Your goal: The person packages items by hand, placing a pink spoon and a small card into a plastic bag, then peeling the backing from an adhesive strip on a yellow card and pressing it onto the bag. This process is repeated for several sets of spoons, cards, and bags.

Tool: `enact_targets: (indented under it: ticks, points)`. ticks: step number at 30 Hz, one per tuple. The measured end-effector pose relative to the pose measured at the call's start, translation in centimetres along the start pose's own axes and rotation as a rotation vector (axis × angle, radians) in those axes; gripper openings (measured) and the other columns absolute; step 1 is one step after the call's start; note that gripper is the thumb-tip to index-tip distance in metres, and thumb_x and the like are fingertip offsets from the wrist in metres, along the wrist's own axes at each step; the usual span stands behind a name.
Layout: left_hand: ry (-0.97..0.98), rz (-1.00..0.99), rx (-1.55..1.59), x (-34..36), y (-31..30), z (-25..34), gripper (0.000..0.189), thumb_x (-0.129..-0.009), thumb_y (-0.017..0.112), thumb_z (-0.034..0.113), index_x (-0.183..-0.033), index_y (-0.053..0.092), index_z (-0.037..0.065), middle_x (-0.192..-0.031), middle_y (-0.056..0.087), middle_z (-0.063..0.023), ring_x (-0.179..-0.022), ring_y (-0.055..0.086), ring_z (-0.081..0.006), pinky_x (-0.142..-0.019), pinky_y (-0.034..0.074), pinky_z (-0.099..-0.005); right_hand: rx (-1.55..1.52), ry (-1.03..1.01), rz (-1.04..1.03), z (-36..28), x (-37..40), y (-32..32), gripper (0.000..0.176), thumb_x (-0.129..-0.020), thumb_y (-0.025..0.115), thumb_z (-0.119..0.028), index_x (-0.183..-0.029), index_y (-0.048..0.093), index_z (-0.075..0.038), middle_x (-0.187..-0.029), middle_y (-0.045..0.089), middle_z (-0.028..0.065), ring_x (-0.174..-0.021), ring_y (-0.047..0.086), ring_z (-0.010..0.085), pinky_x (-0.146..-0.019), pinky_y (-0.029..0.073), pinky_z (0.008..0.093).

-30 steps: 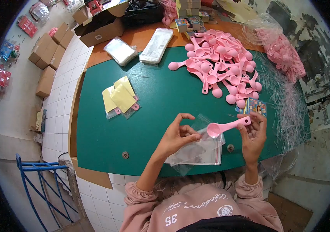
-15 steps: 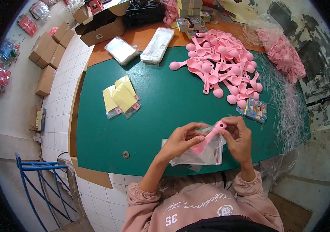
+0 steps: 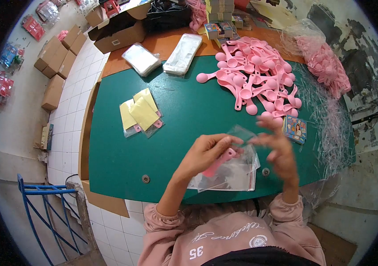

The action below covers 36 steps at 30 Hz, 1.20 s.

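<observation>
My left hand is closed on a clear plastic bag near the table's front edge. Inside the bag lies a pink measuring spoon, its holed handle end up by my fingers. To the right, my right hand is blurred, with its fingers spread apart and their tips near the bag's edge. Below both hands, a stack of clear bags rests on the table. A pile of printed cards is just beyond my right hand. Farther back sits a large heap of pink measuring spoons.
Filled bags with yellow cards lie at left on the green table. Two stacks of clear bags are at the back, near an open carton. Crumpled plastic wrap covers the right edge, below a bag of pink spoons.
The spoon has slid down and left into the bag. My right hand has let go of its handle and opened, moving slightly right.
</observation>
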<state>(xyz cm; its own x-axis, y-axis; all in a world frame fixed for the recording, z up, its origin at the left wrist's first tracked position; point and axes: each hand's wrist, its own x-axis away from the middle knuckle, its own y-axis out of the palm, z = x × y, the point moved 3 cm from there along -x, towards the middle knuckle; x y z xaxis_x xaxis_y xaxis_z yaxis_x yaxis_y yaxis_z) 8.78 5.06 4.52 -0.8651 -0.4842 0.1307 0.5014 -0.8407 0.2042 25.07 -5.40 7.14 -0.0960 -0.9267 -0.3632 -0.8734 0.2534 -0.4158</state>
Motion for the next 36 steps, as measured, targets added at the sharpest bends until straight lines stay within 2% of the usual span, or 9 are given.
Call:
enact_targets:
  ticks: [4, 6, 10, 16, 19, 21, 23, 26, 36]
  points:
    - [0.003, 0.038, 0.016, 0.3, -2.0, 0.2, 0.035, -0.094, 0.039, 0.024, -0.105, 0.055, -0.005, -0.091, 0.063, -0.0130, -0.081, 0.061, -0.0151, -0.069, 0.049, -0.0244, 0.952, 0.665, 0.512, 7.2, 4.2, -9.7, 0.037, -0.082, 0.056, -0.033, -0.100, 0.060, -0.002, -0.109, 0.049, 0.0187, -0.102, 0.047, 0.0324, -0.086, 0.039, 0.0382]
    - [-0.039, 0.080, 0.014, 0.3, -2.3, 0.1, 0.035, -0.094, 0.039, 0.024, -0.105, 0.056, -0.004, -0.091, 0.063, -0.0131, -0.081, 0.061, -0.0148, -0.068, 0.049, -0.0241, 1.231, 0.759, 0.411, 10.2, 5.9, -11.3, 0.037, -0.079, 0.059, -0.027, -0.104, 0.057, 0.000, -0.098, 0.054, 0.0198, -0.094, 0.051, 0.0331, -0.081, 0.041, 0.0403]
    - [-0.028, 0.038, 0.047, 0.2, -1.8, 0.1, 0.033, -0.094, 0.041, 0.023, -0.107, 0.056, -0.002, -0.089, 0.064, -0.0106, -0.081, 0.058, -0.0103, -0.068, 0.047, -0.0205, 0.816, 0.820, 0.454, 10.8, 6.0, -11.9, 0.036, -0.077, 0.061, -0.022, -0.106, 0.054, -0.001, -0.089, 0.057, 0.0188, -0.085, 0.056, 0.0328, -0.075, 0.043, 0.0411]
    - [-0.024, 0.058, 0.027, 0.7, -1.7, -0.4, 0.032, -0.094, 0.041, 0.023, -0.105, 0.056, -0.002, -0.088, 0.064, -0.0097, -0.080, 0.058, -0.0091, -0.068, 0.046, -0.0204, 1.213, 0.822, 0.534, 6.4, 4.9, -11.2, 0.023, -0.078, 0.058, -0.014, -0.098, 0.054, -0.003, -0.089, 0.060, 0.0161, -0.078, 0.058, 0.0334, -0.069, 0.044, 0.0394]
    - [0.016, 0.005, -0.060, 0.6, -1.1, -0.2, 0.034, -0.094, 0.041, 0.025, -0.105, 0.057, -0.002, -0.092, 0.063, -0.0107, -0.084, 0.058, -0.0115, -0.074, 0.047, -0.0228, 0.953, 0.576, 0.552, 2.8, 3.5, -9.6, 0.018, -0.079, 0.057, -0.007, -0.096, 0.054, -0.002, -0.087, 0.060, 0.0132, -0.077, 0.059, 0.0257, -0.068, 0.045, 0.0327]
    - [0.005, -0.013, -0.049, 0.4, -0.5, -0.3, 0.033, -0.093, 0.041, 0.025, -0.103, 0.057, -0.002, -0.090, 0.063, -0.0096, -0.083, 0.058, -0.0108, -0.073, 0.046, -0.0223, 0.066, 0.353, 0.492, 0.0, 1.5, -5.7, 0.016, -0.078, 0.058, -0.001, -0.094, 0.054, -0.001, -0.083, 0.060, 0.0094, -0.073, 0.059, 0.0156, -0.065, 0.046, 0.0265]
    - [0.001, -0.030, -0.035, 0.2, -0.2, -0.4, 0.033, -0.093, 0.041, 0.024, -0.102, 0.058, -0.003, -0.088, 0.063, -0.0086, -0.082, 0.057, -0.0102, -0.073, 0.045, -0.0218, -0.043, 0.337, 0.423, -2.1, 0.4, -3.1, 0.014, -0.076, 0.061, 0.000, -0.090, 0.056, 0.000, -0.078, 0.059, 0.0058, -0.069, 0.057, 0.0089, -0.060, 0.046, 0.0226]
    - [0.005, -0.007, -0.092, 0.5, -0.5, -0.5, 0.032, -0.093, 0.042, 0.023, -0.098, 0.059, -0.003, -0.084, 0.062, -0.0058, -0.077, 0.055, -0.0085, -0.070, 0.044, -0.0213, 0.106, 0.353, 0.170, -3.2, -1.0, -1.4, 0.012, -0.075, 0.062, 0.000, -0.086, 0.058, 0.000, -0.074, 0.059, 0.0058, -0.064, 0.057, 0.0106, -0.056, 0.046, 0.0239]
    - [0.061, 0.094, -0.151, 1.0, -0.6, -0.6, 0.028, -0.091, 0.046, 0.022, -0.093, 0.060, -0.003, -0.070, 0.061, -0.0046, -0.064, 0.054, -0.0056, -0.058, 0.044, -0.0213, 0.165, 0.383, 0.135, -2.8, -1.3, -1.4, 0.012, -0.075, 0.062, -0.004, -0.084, 0.057, 0.001, -0.070, 0.059, 0.0063, -0.060, 0.055, 0.0105, -0.053, 0.043, 0.0232]
